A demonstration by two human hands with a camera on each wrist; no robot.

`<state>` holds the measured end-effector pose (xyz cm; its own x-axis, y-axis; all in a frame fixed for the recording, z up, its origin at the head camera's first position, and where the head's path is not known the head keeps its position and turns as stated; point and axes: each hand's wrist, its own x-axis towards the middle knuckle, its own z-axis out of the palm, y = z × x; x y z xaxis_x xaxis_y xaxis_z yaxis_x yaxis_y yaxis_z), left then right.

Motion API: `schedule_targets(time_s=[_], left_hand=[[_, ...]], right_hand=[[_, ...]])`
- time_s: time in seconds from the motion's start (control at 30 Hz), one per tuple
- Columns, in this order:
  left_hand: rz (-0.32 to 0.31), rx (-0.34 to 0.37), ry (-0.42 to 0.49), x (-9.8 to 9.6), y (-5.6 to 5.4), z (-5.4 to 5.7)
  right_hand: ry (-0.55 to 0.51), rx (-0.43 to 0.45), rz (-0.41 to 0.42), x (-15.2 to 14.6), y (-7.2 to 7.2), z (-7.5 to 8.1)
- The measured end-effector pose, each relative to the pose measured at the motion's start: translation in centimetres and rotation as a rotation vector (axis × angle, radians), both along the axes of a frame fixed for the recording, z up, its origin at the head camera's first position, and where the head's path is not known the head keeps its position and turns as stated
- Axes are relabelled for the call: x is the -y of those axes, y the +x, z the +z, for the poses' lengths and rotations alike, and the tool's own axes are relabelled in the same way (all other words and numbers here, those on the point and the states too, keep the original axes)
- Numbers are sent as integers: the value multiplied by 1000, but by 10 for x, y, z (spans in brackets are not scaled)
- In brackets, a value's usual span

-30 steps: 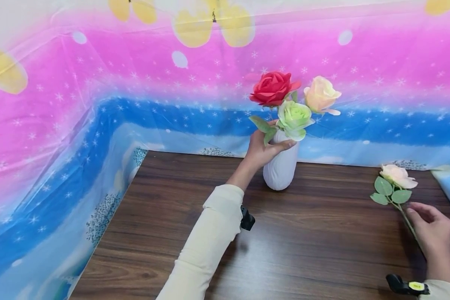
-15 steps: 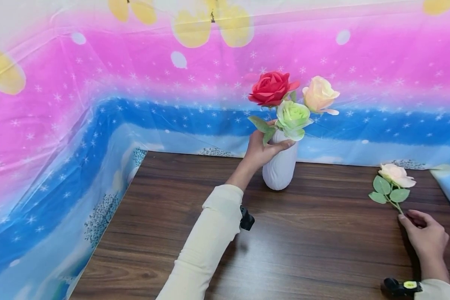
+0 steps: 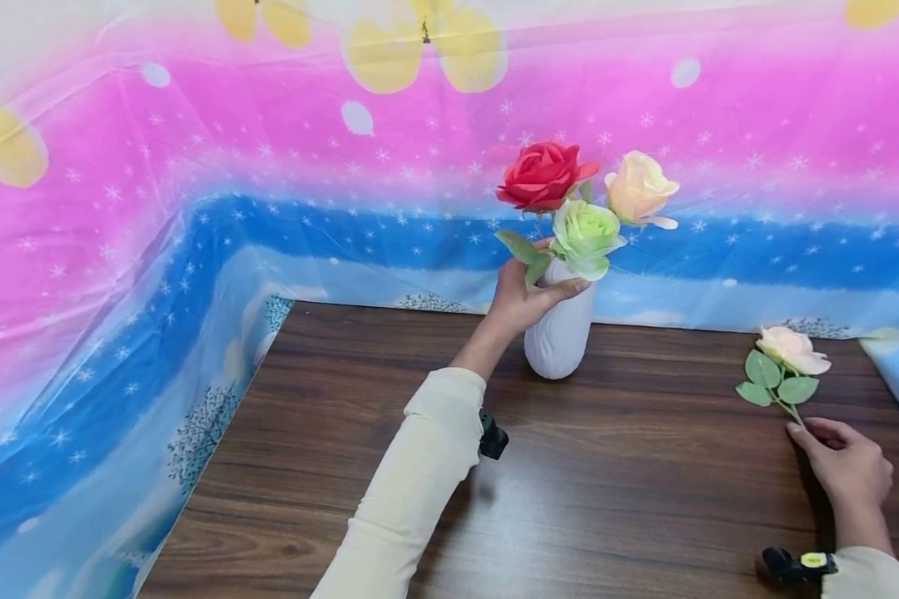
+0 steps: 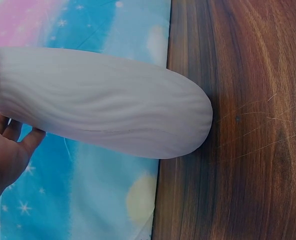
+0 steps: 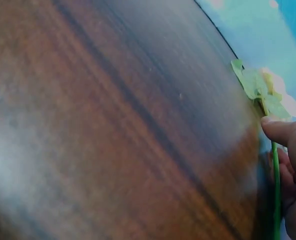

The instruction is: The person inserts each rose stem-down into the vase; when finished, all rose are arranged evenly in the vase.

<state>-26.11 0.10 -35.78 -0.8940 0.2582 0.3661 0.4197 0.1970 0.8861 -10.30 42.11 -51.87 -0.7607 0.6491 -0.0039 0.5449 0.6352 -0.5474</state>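
Observation:
My left hand (image 3: 523,298) grips the upper part of a white vase (image 3: 558,341) that stands upright near the table's back edge. In the left wrist view the vase (image 4: 113,105) shows its wavy ribbed side, with fingers and thumb around its neck. A red rose (image 3: 543,176), a green rose (image 3: 588,235) and a cream rose (image 3: 639,190) stick out of the top. At the right, my right hand (image 3: 848,467) pinches the stem of a pale pink rose (image 3: 792,349) between thumb and fingers. The right wrist view shows its green stem (image 5: 276,190) running down past the palm.
A dark wood-grain table (image 3: 330,466) spreads under both arms. Behind it and along its left side hangs a pink and blue cloth (image 3: 307,166) with snowflakes and yellow shapes. A black wrist camera (image 3: 494,435) sits at the left cuff.
My right hand has shifted slightly left, and its thumb and fingers have closed onto the pale pink rose's stem. The left hand keeps its grip on the vase.

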Motion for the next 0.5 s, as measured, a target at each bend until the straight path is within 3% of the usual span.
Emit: schedule_targets(time_s=[0.2, 0.5], left_hand=[[-2, 6, -7, -1, 0, 0], [5, -3, 0, 0, -1, -1]], right_hand=[[17, 133, 3, 2, -2, 6], [-4, 128, -18, 5, -6, 10]])
